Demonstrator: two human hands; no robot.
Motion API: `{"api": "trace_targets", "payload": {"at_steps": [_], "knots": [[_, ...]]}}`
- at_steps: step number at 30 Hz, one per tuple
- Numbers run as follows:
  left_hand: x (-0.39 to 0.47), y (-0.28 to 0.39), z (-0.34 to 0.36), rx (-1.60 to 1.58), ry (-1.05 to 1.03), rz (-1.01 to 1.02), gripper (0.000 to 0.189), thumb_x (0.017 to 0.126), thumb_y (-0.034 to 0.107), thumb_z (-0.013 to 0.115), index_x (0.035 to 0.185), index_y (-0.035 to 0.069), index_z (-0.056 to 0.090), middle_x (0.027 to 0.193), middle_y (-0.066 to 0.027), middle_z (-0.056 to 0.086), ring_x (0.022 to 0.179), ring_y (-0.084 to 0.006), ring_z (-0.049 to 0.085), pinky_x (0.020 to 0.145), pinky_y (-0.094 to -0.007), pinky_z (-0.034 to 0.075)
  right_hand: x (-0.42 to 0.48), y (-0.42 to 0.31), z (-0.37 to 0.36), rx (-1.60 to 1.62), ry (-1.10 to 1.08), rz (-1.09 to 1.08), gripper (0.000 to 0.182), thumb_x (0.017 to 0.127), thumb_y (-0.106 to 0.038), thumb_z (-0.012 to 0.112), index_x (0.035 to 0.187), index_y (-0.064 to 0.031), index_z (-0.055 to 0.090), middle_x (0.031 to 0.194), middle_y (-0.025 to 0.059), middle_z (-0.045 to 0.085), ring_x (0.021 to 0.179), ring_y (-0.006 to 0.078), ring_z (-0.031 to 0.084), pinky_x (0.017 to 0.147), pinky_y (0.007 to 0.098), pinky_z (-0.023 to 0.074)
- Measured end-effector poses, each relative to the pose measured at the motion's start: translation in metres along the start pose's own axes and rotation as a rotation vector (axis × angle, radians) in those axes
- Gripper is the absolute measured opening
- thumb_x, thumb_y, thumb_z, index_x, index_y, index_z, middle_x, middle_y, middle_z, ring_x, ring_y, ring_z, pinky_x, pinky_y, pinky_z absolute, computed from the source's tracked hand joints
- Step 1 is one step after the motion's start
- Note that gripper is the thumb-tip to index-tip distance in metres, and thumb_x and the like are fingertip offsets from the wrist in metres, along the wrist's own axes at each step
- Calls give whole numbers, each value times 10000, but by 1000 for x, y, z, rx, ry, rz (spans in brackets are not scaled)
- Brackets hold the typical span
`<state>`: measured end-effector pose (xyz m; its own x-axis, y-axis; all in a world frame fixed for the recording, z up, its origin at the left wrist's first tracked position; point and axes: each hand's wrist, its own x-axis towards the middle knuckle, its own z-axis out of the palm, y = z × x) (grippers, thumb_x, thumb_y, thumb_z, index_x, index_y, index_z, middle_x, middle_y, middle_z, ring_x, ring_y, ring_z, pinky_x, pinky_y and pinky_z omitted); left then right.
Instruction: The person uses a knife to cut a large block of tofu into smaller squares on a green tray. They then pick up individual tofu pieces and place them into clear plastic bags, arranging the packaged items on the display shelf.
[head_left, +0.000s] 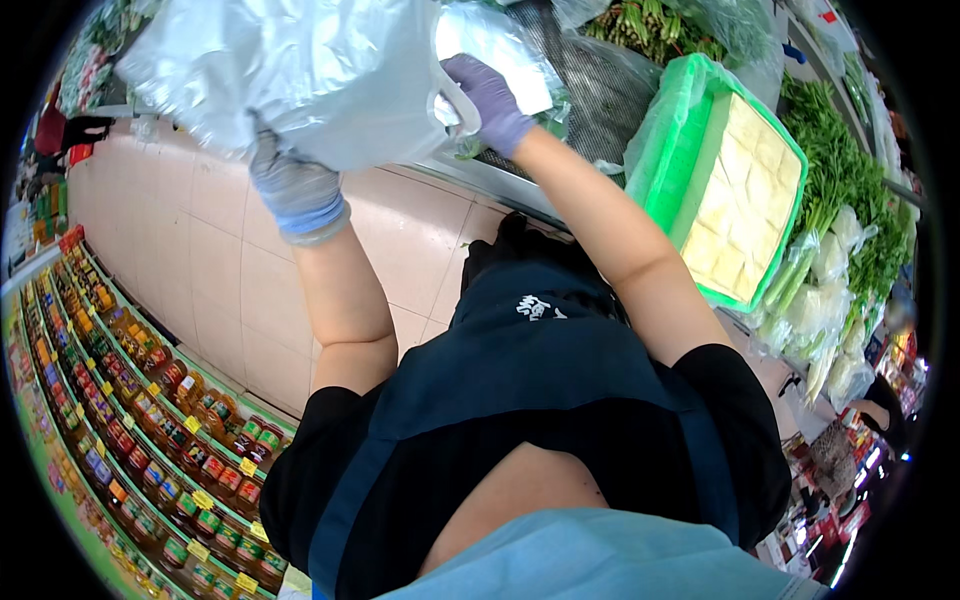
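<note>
A large whitish translucent plastic bag (337, 90) spreads out in front of me, above the floor and the edge of a vegetable stand. My left hand (296, 184), in a thin grey glove with a blue layer at the cuff, grips its lower left edge; some fingers are hidden by the film. On the other side, my right hand (484, 101) wears a purple glove. It holds the bag beside a looped handle (456, 105), its fingertips partly covered. Beyond that hand lies shiny plastic film (510, 56), whose contents I cannot make out.
Right of my arm, a green plastic crate (675, 180) holds scored tofu blocks (750, 195). Leafy celery (840, 165) and bundled green stems (649, 30) lie around it on black mesh (607, 97). Shelves of bottles and jars (165, 420) line the left, across the tiled floor (217, 202).
</note>
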<state>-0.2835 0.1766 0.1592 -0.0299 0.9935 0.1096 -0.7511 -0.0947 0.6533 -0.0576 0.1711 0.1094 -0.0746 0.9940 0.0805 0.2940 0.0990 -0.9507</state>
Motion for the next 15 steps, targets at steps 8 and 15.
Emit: {"api": "trace_targets", "payload": {"at_steps": [8, 15], "knots": [[3, -103, 36, 30, 45, -391, 415, 845, 164, 571, 1213, 17, 447, 1171, -111, 519, 1085, -227, 495, 930, -402, 409, -44, -14, -95, 560, -91, 114, 477, 811, -385, 591, 1091, -1, 554, 1076, 103, 587, 978, 168, 546, 851, 296, 429], [17, -161, 30, 860, 63, -14, 315, 795, 161, 640, 1068, 36, 543, 885, -41, 555, 837, -157, 529, 751, -283, 441, -57, -3, -134, 125, 293, 339, 396, 693, -295, 734, 932, 5, 635, 889, 104, 656, 800, 159, 615, 733, 290, 481]]}}
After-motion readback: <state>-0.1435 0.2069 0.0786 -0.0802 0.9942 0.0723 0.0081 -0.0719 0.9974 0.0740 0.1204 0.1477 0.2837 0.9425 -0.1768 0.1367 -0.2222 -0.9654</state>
